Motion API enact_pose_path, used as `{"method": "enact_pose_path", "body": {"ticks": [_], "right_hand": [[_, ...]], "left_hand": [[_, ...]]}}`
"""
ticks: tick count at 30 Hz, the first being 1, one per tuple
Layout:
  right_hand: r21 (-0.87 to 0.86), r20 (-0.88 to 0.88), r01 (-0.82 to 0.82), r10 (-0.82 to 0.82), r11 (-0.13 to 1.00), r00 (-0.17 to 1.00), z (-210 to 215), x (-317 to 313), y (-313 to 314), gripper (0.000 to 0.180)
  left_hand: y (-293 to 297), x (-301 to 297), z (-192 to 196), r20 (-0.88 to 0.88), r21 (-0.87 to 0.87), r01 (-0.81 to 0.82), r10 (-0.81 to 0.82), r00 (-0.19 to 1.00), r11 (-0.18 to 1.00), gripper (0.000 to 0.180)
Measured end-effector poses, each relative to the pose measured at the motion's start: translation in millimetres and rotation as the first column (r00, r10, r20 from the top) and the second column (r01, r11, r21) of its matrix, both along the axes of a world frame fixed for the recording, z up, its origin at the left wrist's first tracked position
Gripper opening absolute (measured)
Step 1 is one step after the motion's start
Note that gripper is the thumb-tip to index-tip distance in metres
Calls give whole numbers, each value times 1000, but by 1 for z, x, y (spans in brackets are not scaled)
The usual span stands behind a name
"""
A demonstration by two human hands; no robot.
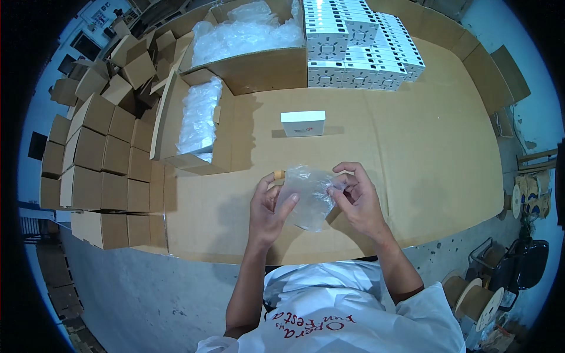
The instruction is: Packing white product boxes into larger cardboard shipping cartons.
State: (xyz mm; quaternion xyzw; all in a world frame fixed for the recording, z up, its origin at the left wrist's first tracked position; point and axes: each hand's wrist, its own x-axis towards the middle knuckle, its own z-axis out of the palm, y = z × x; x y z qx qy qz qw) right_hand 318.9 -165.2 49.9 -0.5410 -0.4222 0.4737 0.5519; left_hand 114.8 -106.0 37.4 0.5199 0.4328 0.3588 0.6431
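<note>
A clear bubble-wrap bag (312,197) is stretched between my two hands above the near part of the cardboard-covered table (435,159). My left hand (266,213) grips its left side, thumb across the front; an orange-yellow finger cover sits on one fingertip. At the bag's right edge, my right hand (364,206) pinches the film between thumb and fingers. Beyond the hands, a small flat white box (303,126) stands on its long edge, apart from both. Whether the bag's mouth is parted cannot be made out.
A narrow open carton (220,162) with a row of bubble bags stands left, before a larger carton (265,76) heaped with more. White boxes (365,73) are stacked at the back. Brown cartons (85,150) pile up along the left edge. Cable spools (479,303) stand lower right.
</note>
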Motion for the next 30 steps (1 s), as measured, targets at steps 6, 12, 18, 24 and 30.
{"method": "enact_pose_path", "body": {"ticks": [6,12,18,24,30], "right_hand": [[79,346,-23,-6,997,938,6,-3,8,32],[220,459,-52,-56,974,887,6,-8,15,23],[217,483,-1,-107,976,869,-1,-9,16,17],[224,440,-11,-91,974,893,1,-12,21,13],[236,497,-123,-11,964,868,7,-4,27,12]], "left_hand": [[-5,-1,-10,18,-7,-55,55,998,998,49],[-7,-4,-27,94,2,-102,102,990,995,50],[-7,-5,-33,91,56,-167,161,983,984,50],[-7,-4,-36,45,115,-210,206,977,971,59],[-3,-5,16,-266,693,-61,333,905,718,77]]}}
